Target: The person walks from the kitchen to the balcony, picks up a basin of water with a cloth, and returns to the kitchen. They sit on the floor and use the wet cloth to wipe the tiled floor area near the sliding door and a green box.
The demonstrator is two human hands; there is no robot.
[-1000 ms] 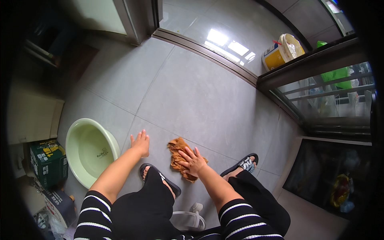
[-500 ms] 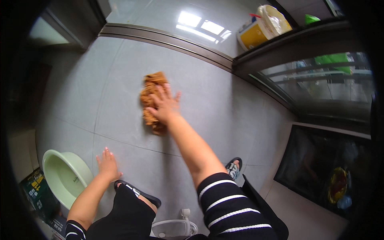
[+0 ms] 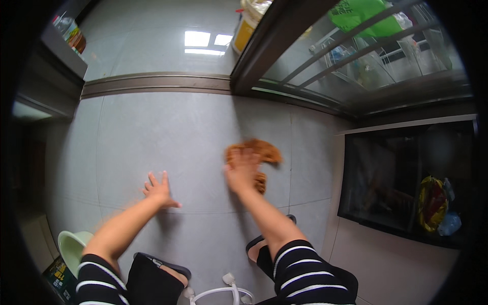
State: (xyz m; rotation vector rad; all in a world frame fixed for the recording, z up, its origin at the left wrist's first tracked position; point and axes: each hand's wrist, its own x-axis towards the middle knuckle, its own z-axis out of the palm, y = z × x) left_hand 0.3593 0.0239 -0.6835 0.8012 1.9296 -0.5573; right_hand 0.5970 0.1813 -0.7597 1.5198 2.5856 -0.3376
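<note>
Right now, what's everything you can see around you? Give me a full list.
rag: 1, orange-brown, on floor under right hand
floor: grey tiles, centre
basin: 1, pale green, lower left
box: 1, green, beside basin
bucket: 1, yellow, top, past door track
door track: 1, metal, across top
green bag: 1, behind glass, top right
yellow bag: 1, right, in dark cabinet
hands: left hand flat on floor; right hand pressing rag

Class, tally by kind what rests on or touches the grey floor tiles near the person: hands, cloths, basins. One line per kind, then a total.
Hands: 2 (left hand, right hand)
Cloths: 1 (orange cloth)
Basins: 1 (green basin)
Total: 4
</note>
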